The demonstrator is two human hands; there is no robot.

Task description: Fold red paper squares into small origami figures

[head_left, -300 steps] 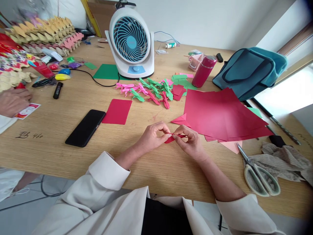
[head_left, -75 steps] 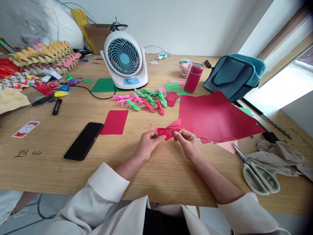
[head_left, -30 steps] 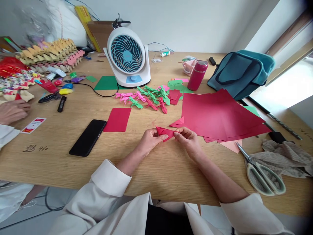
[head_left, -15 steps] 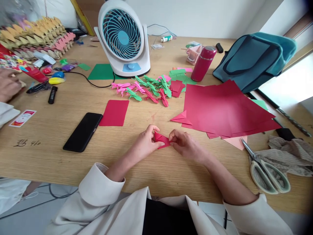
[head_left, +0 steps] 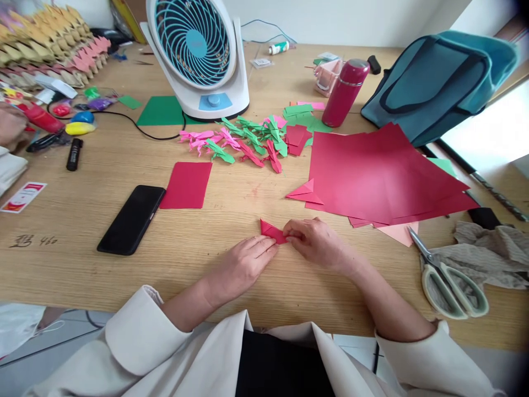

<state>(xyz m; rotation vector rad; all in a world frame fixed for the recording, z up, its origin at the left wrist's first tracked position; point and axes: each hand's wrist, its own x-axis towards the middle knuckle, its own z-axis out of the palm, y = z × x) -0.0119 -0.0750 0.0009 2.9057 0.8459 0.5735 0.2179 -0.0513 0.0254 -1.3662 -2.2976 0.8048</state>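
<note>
A small piece of folded red paper (head_left: 271, 231) lies on the wooden table in front of me, one pointed corner standing out to the upper left. My left hand (head_left: 248, 262) rests flat along its near edge, fingers stretched out and pressing on it. With finger and thumb, my right hand (head_left: 308, 238) pinches the paper's right end; the fingertips partly hide that end. Just beyond lies a folded red paper triangle (head_left: 306, 193), beside large red sheets (head_left: 372, 176). A red paper rectangle (head_left: 187, 184) is to the left.
Green, pink and red folded paper figures (head_left: 252, 140) lie in front of the fan (head_left: 198, 55). A black phone (head_left: 131, 219) is on the left, scissors (head_left: 450, 284) on the right. A red flask (head_left: 346, 92) stands near a teal bag (head_left: 438, 82). Another person's hand (head_left: 12, 125) shows far left.
My left hand has gone from pinching the folded paper to lying flat along its near edge. The paper is lower against the table. My right hand still pinches its right end.
</note>
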